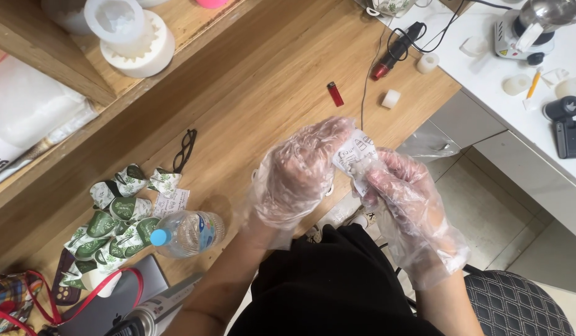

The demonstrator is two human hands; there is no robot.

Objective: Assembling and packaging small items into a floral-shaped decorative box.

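Both my hands wear loose clear plastic gloves. My left hand and my right hand together hold a small white printed sachet just over the front edge of the wooden table. The left fingers pinch its upper left side, the right fingers grip its lower right. Part of the sachet is hidden behind the gloves.
A pile of green and white wrappers, a plastic bottle with a blue cap, black glasses, a red lighter, small white cylinders and white moulds lie on the table. A white counter with a small burner stands at the right.
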